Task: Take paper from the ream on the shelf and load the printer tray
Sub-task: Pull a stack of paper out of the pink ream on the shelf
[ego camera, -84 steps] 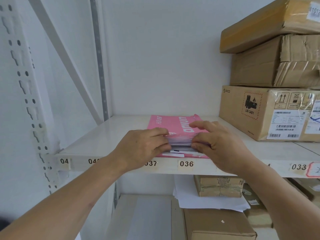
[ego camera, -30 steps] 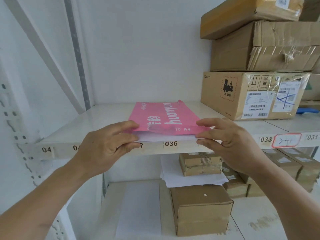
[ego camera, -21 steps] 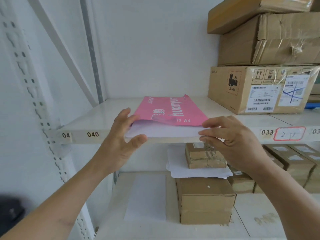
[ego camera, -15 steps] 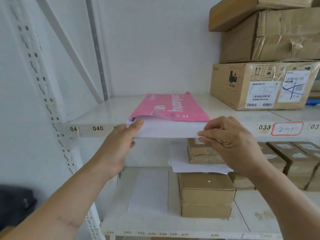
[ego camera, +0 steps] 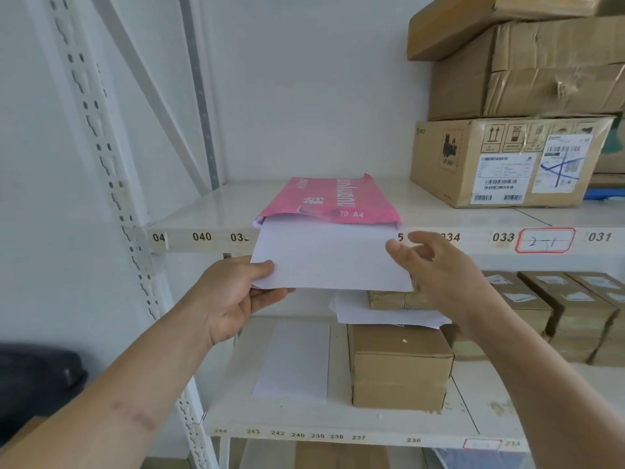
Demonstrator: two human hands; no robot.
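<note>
Change since earlier: white paper stack (ego camera: pixel 329 257) now drawn well out of the pink ream wrapper (ego camera: pixel 329 201), overhanging the shelf edge (ego camera: pixel 203 237); before, barely peeking from the wrapper mouth.
Left hand (ego camera: pixel 233 296): at 8 o'clock of the stack, pinching its near left corner, thumb on top, fingers underneath.
Right hand (ego camera: pixel 439 269): at 3 o'clock of the stack, fingers loosely spread, thumb tip at the right edge of the sheets; blurred, so firm contact impossible to tell.
Paper stack: far end inside the wrapper mouth, near end tilted slightly down in front of the number labels.
Ream wrapper: flat on the numbered shelf, open end toward the camera, "70 A4" printed near the mouth.
Labelled cardboard box (ego camera: pixel 507 160): at 2 o'clock of the wrapper, on the same shelf, well apart, more boxes stacked on it.
Lower shelf (ego camera: pixel 338 424): at 6 o'clock, carrying a small brown box (ego camera: pixel 399 367), loose white sheets (ego camera: pixel 382 314) and a single sheet (ego camera: pixel 294 360).
</note>
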